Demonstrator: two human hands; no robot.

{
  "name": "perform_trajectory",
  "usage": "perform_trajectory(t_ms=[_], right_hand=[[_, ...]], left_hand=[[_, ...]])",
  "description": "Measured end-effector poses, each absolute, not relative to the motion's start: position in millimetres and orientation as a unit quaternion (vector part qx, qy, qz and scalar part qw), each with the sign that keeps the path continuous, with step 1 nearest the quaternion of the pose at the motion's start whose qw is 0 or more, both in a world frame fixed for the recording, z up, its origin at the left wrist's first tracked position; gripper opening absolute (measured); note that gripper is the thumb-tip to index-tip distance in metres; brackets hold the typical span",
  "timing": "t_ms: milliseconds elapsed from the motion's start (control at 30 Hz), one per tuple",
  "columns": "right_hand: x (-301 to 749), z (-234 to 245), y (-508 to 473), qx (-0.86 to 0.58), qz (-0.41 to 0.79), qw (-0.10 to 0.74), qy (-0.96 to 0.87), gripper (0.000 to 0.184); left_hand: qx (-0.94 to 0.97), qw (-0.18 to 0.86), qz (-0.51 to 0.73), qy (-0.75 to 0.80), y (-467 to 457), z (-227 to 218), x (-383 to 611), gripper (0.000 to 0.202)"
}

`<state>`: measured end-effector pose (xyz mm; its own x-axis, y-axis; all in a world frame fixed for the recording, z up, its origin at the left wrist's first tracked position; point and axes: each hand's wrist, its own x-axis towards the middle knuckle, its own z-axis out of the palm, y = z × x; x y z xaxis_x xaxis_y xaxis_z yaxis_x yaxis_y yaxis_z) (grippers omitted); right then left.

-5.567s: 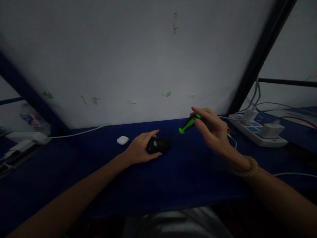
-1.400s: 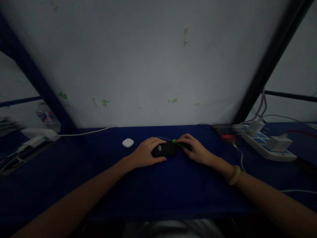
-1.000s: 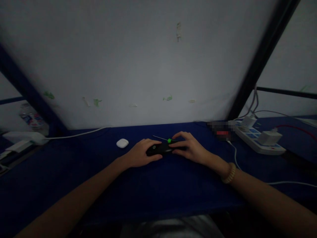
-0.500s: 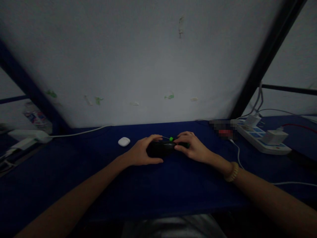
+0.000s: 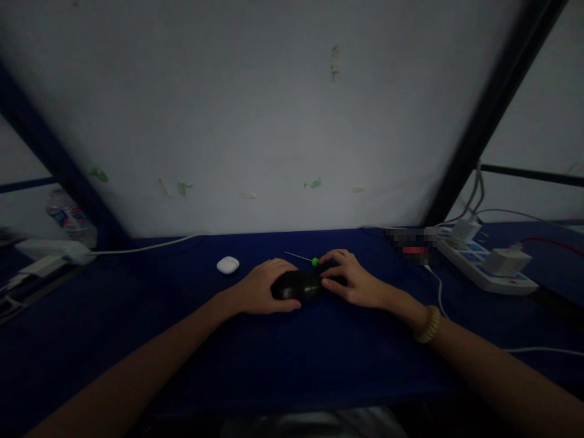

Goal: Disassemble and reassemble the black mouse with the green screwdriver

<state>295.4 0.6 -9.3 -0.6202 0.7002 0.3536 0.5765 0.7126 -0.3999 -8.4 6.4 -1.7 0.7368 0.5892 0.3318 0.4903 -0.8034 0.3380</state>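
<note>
Cupping a glossy rounded black mouse (image 5: 296,286) between both hands (image 5: 261,287).

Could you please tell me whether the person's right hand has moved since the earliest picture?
Yes: judged against the power strip, the right hand has moved left, away from it, and down onto the black mouse.

Nothing legible. Mouse (image 5: 296,287): no readable mark. Bottle label (image 5: 68,220) blurred. Power strip (image 5: 479,266) markings too small.
</note>
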Motion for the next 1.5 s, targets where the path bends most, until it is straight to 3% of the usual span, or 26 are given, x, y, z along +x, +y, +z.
perform_trajectory(t_ms=[233,400,600,800,1267,1500], right_hand=[[291.5,-2.5,-6.5,-0.351,0.111,0.232,-0.900,0.027],[285.7,-0.2,-12.5,-0.306,0.126,0.256,-0.908,0.060],[281.2,-1.9,-13.0,-0.276,0.142,0.232,-0.922,0.052],[286.9,-1.8,-7.9,-0.286,0.128,0.249,-0.917,0.050],[288.2,1.6,-10.2,-0.297,0.160,0.284,-0.898,0.032],[290.9,-2.7,-7.3,-0.306,0.158,0.290,-0.893,0.043]], left_hand=[[0.935,0.098,0.190,0.283,5.9,0.4,-6.8,0.055],[0.934,0.090,0.173,0.299,2.8,0.7,-4.1,0.061],[0.934,0.092,0.138,0.317,0.2,3.6,-1.9,0.066],[0.933,0.094,0.127,0.324,3.1,1.0,-4.3,0.089],[0.921,0.115,0.139,0.346,2.9,-1.7,-5.7,0.082],[0.922,0.113,0.126,0.347,3.3,-1.8,-5.1,0.072]])
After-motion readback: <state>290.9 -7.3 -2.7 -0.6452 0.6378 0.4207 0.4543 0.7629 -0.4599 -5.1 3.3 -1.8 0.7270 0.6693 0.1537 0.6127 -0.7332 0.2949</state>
